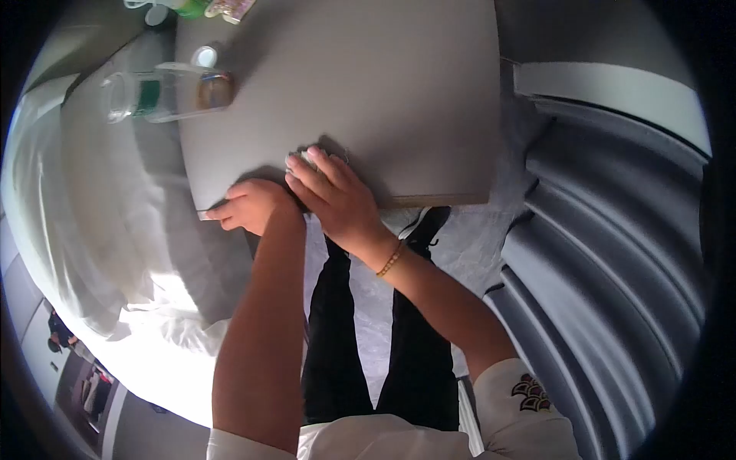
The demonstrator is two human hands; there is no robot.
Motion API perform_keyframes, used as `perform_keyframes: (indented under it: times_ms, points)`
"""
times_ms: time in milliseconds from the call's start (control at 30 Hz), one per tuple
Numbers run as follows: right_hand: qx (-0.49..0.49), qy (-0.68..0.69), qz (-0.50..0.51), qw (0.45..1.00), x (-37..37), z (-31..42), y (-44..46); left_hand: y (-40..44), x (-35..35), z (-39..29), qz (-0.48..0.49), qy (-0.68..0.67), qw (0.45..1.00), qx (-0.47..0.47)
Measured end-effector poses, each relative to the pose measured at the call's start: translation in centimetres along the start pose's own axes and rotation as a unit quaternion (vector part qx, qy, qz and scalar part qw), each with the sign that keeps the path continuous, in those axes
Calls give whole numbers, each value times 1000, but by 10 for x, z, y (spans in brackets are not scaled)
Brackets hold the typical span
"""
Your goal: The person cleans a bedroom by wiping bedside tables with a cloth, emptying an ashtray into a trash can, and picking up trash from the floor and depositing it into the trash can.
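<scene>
Whitish wad point(303, 155), apparently cloth, lies beneath the flat, outstretched right hand point(333, 195) on the near side of the grey tabletop point(368, 92), right of the left hand point(259, 205), whose grip cannot be told.

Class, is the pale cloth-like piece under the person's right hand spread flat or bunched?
Bunched, apparently: the cloth-like piece shows uneven edges around the right hand; the rest is hidden.

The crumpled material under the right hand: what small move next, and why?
Probably slide the crumpled material a little farther from the near edge: the right hand lies over it on the tabletop, which extends beyond, while the left hand sits at that edge.
</scene>
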State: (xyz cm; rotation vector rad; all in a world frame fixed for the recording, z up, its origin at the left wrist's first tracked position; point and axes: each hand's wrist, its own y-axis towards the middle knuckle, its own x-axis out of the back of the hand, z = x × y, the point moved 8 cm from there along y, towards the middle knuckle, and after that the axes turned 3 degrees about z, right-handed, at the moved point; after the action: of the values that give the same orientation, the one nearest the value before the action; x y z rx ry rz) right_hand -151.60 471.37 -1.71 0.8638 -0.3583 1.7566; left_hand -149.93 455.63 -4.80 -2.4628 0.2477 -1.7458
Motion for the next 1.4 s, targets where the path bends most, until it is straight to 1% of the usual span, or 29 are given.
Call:
perform_keyframes:
  times_ms: [33, 100, 133, 233, 333, 367, 433, 500, 533, 600, 633, 667, 700, 733, 767, 833, 867, 967, 1000, 1033, 1067, 1100, 1133, 1167, 1233, 1267, 1333, 1367, 1400]
  points:
    - [-6, 0, 0, 1000, 7, -7, -5, 0, 1, 3, -6, 5, 1000, -3]
    - [-32, -80, 69, 994, 27, -37, -20, 2, -2, 7, -12, 15, 1000, -13]
    - [-42, -76, 26, 996, 50, -60, -35, 2, -2, 7, -15, 17, 1000, -4]
    - [-120, -222, -24, 967, 131, -141, -83, 6, -3, 3, -29, 13, 999, 2]
    - [-249, -207, -63, 944, 202, -250, -161, 2, -2, 8, -34, 27, 999, -14]
    - [-253, -209, -61, 943, 213, -243, -166, -1, 1, 7, -23, 23, 999, -8]
    - [-215, -249, -252, 910, 263, -203, -150, 2, 1, 2, -25, 5, 1000, 1]
    - [-146, -258, -235, 926, 248, -149, -111, 5, -3, 6, -21, 17, 1000, -7]
    - [-112, -219, -228, 942, 225, -126, -93, 3, -1, 5, -22, 17, 1000, -7]
    - [-52, -42, -205, 976, 151, -81, -65, -4, 2, 1, -9, 9, 1000, -1]
    - [-14, 1, -175, 984, 113, -53, -52, -2, 0, 3, -10, 6, 1000, 0]
    - [29, -3, -117, 993, 79, -26, -37, 3, -3, 6, -9, 7, 1000, -3]
    - [94, 33, -97, 990, 66, -7, -27, 6, -5, 6, -8, 8, 1000, -7]
    - [118, -14, -62, 991, 49, 0, -18, 6, -5, 5, -8, 6, 1000, -10]
    - [118, -15, -65, 991, 48, -9, -15, 6, -4, 5, -14, 2, 1000, -7]
    - [125, -89, -57, 986, 54, -35, -1, 4, -4, 5, -19, -1, 1000, -5]
    - [138, -83, -103, 981, 78, -55, 3, 4, -4, 5, -29, 6, 1000, -4]
    - [32, -180, -139, 973, 160, -169, 14, 3, -1, 5, -42, 20, 999, 0]
    - [12, -256, -199, 946, 196, -196, 3, 3, -1, 3, -45, 23, 999, 2]
    - [-130, -120, -200, 964, 221, -263, -15, 3, -1, 3, -44, 22, 999, 3]
    - [-282, -117, -198, 932, 242, -326, -43, 3, -2, 4, -49, 28, 998, 5]
    - [-284, -133, -253, 915, 273, -340, -63, 3, -1, 3, -54, 34, 998, 5]
    - [-283, -149, -310, 895, 294, -331, -66, 2, -1, 0, -52, 31, 998, 4]
    - [-281, -150, -310, 896, 297, -325, -64, 1, -1, 0, -47, 34, 998, 9]
    - [-173, -137, -356, 908, 299, -233, -36, 3, -1, 3, -42, 41, 998, 14]
    - [-40, -195, -300, 933, 274, -191, -17, 6, -4, 5, -47, 46, 998, 16]
    - [21, -150, -219, 964, 200, -139, 6, 7, -3, 5, -49, 49, 997, 18]
    - [102, -101, -137, 980, 160, -111, 15, 5, -1, 5, -44, 48, 998, 18]
    - [108, -76, -69, 989, 127, -96, 19, 3, -1, 4, -39, 46, 998, 17]
